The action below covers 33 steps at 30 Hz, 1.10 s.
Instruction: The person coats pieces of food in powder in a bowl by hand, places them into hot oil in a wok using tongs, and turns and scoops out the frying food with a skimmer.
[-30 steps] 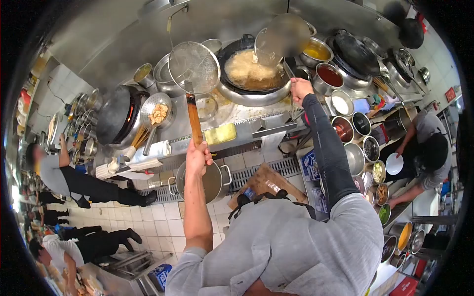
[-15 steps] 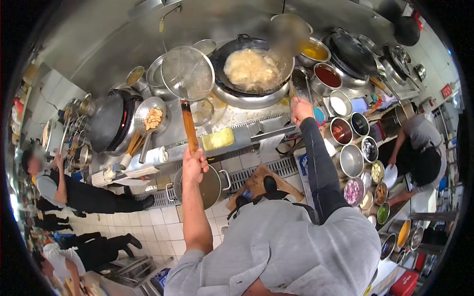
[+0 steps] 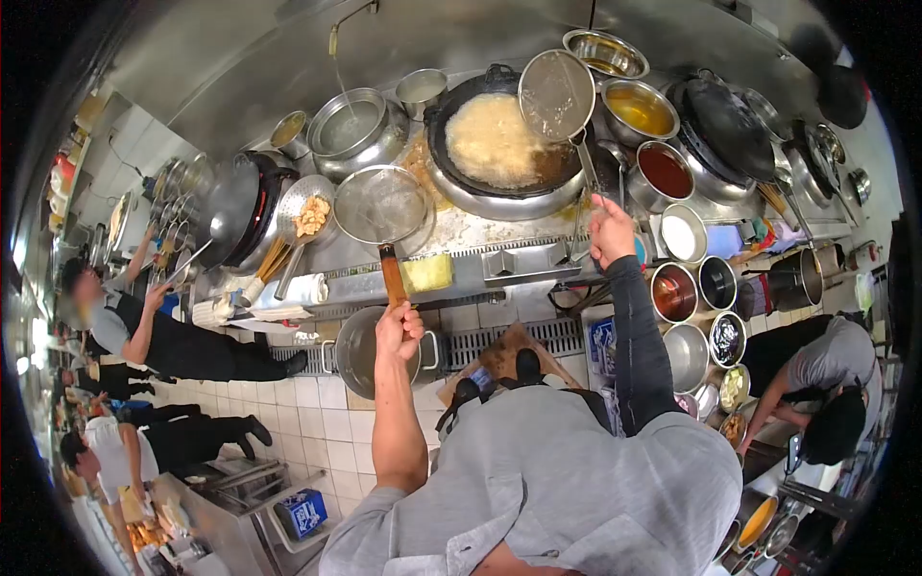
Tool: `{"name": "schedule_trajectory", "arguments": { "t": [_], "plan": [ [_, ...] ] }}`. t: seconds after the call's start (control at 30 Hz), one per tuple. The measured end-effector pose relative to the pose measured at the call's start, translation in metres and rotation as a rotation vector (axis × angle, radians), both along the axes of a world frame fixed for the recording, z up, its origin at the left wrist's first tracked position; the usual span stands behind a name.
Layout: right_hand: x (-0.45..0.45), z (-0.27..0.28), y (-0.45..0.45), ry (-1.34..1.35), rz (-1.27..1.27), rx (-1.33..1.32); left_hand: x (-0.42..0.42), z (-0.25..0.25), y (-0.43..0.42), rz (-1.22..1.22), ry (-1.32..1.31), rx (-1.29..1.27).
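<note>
My left hand [image 3: 399,332] is wrapped round the wooden handle of a round mesh strainer [image 3: 382,204], held low over the front edge of the stove. My right hand [image 3: 612,232] is closed at the end of the handle of a second mesh skimmer [image 3: 557,94]. That skimmer hangs over the right side of a large wok [image 3: 440,144], where pale food [image 3: 495,139] bubbles in oil. A perforated ladle [image 3: 305,213] with browned pieces [image 3: 312,216] rests left of my strainer. A yellow cloth [image 3: 428,273] lies on the front ledge beside the wooden handle.
Bowls of yellow liquid [image 3: 641,110] and red sauce [image 3: 665,173] stand right of the wok. A large pot [image 3: 360,360] sits below the ledge. One person [image 3: 826,374] bends over at the right; others [image 3: 134,322] are at the left, one holding a ladle near a dark wok.
My left strainer has come down and toward me, away from the back wall. The right skimmer has tilted and shows its mesh face. The person at the right bends lower.
</note>
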State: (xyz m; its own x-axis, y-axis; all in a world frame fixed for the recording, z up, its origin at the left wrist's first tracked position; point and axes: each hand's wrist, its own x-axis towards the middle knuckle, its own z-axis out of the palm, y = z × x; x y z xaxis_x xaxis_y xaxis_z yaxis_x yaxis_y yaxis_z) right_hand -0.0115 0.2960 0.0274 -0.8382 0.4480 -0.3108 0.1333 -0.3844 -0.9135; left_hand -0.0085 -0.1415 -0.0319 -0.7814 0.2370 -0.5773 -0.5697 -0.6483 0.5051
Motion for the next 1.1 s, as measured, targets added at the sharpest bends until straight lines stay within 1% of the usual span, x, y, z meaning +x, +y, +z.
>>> {"name": "schedule_trajectory", "arguments": {
  "t": [0.07,0.17,0.2,0.23,0.27,0.3,0.33,0.37,0.4,0.43,0.47,0.5,0.53,0.57,0.63,0.73,0.77,0.8,0.83,0.87,0.9,0.93,0.97,1.0,1.03,1.1],
  "plan": [
    [-0.005,0.014,-0.014,0.045,0.011,-0.057,0.004,-0.007,0.003,0.021,-0.015,0.015],
    [-0.02,0.021,-0.042,0.028,0.115,-0.007,0.013,0.007,0.009,0.012,0.042,-0.04],
    [-0.029,0.014,-0.054,0.045,0.148,0.044,0.015,0.012,0.009,0.014,0.051,-0.102],
    [-0.037,0.018,-0.075,0.065,0.187,0.096,0.017,0.016,0.007,0.021,0.062,-0.164],
    [-0.046,0.026,-0.094,0.013,0.211,0.244,0.019,0.022,0.005,0.035,0.075,-0.226],
    [-0.07,0.001,-0.112,0.19,0.167,0.566,0.021,0.03,0.003,0.038,0.102,-0.28],
    [-0.095,-0.024,-0.131,0.334,0.054,0.904,0.024,0.039,0.002,0.04,0.128,-0.335],
    [-0.111,-0.024,-0.152,0.349,0.085,0.981,0.026,0.044,-0.001,0.039,0.152,-0.391],
    [-0.131,-0.031,-0.172,0.255,0.162,1.005,0.026,0.043,-0.006,0.028,0.177,-0.458],
    [-0.139,-0.018,-0.197,0.183,0.155,0.999,0.028,0.048,-0.01,0.043,0.185,-0.474],
    [-0.16,-0.026,-0.215,0.148,0.169,1.112,0.03,0.057,-0.011,0.047,0.194,-0.488],
    [-0.177,-0.033,-0.23,0.081,0.183,1.125,0.033,0.063,-0.01,0.046,0.201,-0.499],
    [-0.191,-0.034,-0.241,-0.024,0.273,1.158,0.034,0.065,-0.014,0.041,0.223,-0.477],
    [-0.196,-0.034,-0.247,-0.071,0.282,1.086,0.036,0.069,-0.015,0.04,0.232,-0.488],
    [-0.187,-0.023,-0.249,-0.015,0.155,0.983,0.038,0.077,-0.02,0.044,0.244,-0.518],
    [-0.16,-0.025,-0.215,0.135,0.084,0.922,0.037,0.087,-0.023,-0.014,0.279,-0.537],
    [-0.154,-0.044,-0.192,0.286,0.007,0.957,0.035,0.091,-0.02,-0.025,0.291,-0.538],
    [-0.127,-0.028,-0.169,0.241,0.037,0.94,0.032,0.093,-0.017,-0.053,0.303,-0.538],
    [-0.11,-0.027,-0.142,0.288,-0.008,0.966,0.026,0.096,-0.013,-0.08,0.316,-0.538],
    [-0.096,-0.028,-0.112,0.248,-0.056,1.008,0.018,0.097,-0.007,-0.107,0.333,-0.538],
    [-0.07,0.005,-0.086,0.148,0.007,0.989,0.01,0.097,0.0,-0.14,0.345,-0.535],
    [-0.064,-0.001,-0.056,0.204,-0.076,1.109,0.002,0.095,0.01,-0.169,0.357,-0.532],
    [-0.062,-0.007,-0.026,0.142,-0.126,1.181,-0.008,0.093,0.02,-0.198,0.373,-0.532],
    [-0.063,-0.021,0.006,0.094,-0.151,1.205,-0.017,0.092,0.035,-0.212,0.399,-0.595],
    [-0.063,-0.024,0.033,0.059,-0.15,1.202,-0.029,0.081,0.047,-0.224,0.468,-0.662],
    [-0.068,-0.036,0.069,-0.031,-0.175,1.236,-0.053,0.065,0.071,-0.296,0.496,-0.873]
  ]
}}
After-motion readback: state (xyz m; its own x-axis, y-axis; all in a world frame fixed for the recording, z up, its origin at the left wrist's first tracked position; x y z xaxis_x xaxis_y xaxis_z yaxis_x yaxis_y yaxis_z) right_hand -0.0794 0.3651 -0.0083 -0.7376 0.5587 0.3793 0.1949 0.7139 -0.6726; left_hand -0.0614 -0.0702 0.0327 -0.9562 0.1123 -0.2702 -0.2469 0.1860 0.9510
